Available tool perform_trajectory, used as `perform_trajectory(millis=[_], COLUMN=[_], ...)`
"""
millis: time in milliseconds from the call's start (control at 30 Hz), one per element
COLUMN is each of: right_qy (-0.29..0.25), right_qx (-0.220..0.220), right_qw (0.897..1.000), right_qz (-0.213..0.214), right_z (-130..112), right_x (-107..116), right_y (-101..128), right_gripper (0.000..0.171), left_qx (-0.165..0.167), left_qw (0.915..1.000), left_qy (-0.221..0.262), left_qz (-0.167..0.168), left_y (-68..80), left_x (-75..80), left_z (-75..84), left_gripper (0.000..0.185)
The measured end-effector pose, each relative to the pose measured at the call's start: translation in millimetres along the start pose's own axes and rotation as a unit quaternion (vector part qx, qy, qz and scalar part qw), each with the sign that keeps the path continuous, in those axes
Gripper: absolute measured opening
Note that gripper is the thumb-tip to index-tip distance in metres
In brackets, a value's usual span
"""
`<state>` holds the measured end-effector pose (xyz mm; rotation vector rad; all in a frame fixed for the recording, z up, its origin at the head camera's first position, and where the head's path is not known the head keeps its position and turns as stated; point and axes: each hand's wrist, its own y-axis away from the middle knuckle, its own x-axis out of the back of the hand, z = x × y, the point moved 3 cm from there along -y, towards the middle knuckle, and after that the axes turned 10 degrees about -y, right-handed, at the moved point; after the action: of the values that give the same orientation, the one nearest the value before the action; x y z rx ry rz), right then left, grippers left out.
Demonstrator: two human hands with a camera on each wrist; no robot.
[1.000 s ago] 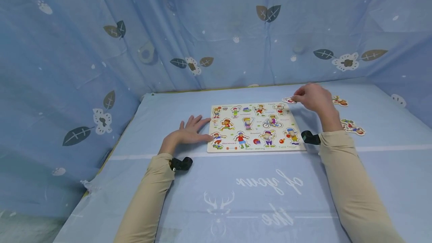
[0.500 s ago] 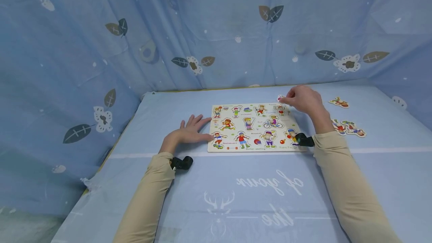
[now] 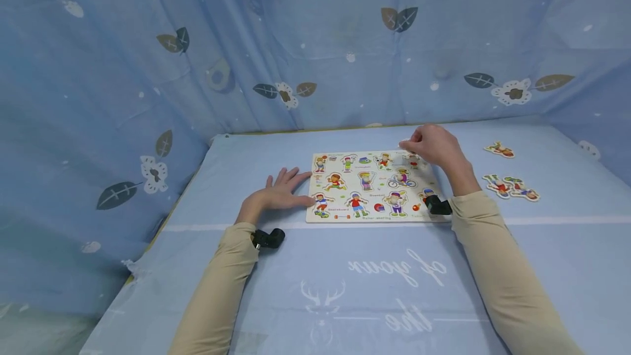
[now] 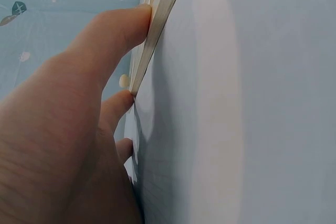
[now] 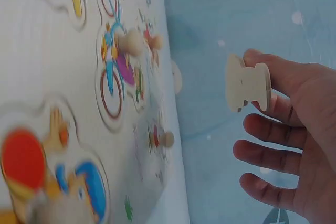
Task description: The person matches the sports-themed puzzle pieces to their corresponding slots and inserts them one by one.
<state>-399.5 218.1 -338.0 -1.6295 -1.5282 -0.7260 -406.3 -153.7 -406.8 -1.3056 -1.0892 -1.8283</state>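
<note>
A wooden knobbed puzzle board (image 3: 353, 179) printed with children playing sports lies on the table. My left hand (image 3: 276, 196) is at its left side with fingers spread; in the left wrist view the thumb (image 4: 131, 24) and a fingertip touch the board's edge. Over the board's back right corner, my right hand (image 3: 436, 147) pinches a puzzle piece (image 5: 247, 82) between thumb and forefinger. The right wrist view shows the piece's plain pale back, the other fingers extended below it. Its printed side is hidden there. The cyclist piece (image 5: 110, 72) sits in the board nearby.
To the right of the board lie loose puzzle pieces: one farther back (image 3: 499, 149), and two close together, a piece with red (image 3: 497, 185) beside a green-and-red piece (image 3: 525, 189). A patterned blue cloth (image 3: 325, 43) hangs behind the table. Black cameras sit on both wrists.
My right hand has moved left with the pinched piece, from beside the board to its back right corner. A loose piece formerly behind the right forearm now shows. My left hand stays at the edge.
</note>
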Motion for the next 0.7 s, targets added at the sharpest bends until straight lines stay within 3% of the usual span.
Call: perform_trajectory(millis=[467, 700], right_qy=[0.029, 0.031], right_qx=[0.055, 0.048], right_qw=[0.998, 0.998], right_qz=[0.017, -0.011], right_z=[-49.9, -68.9], right_x=[-44.4, -60.4], right_y=[-21.2, -33.1], right_gripper=[0.036, 0.035], left_qx=[-0.011, -0.01], left_qw=[0.9999, 0.9999], left_qy=[0.001, -0.002], left_qz=[0.0, 0.003], left_y=[-1.5, -3.4], left_x=[3.5, 5.6], left_z=[10.8, 9.7], left_gripper=[0.091, 0.091])
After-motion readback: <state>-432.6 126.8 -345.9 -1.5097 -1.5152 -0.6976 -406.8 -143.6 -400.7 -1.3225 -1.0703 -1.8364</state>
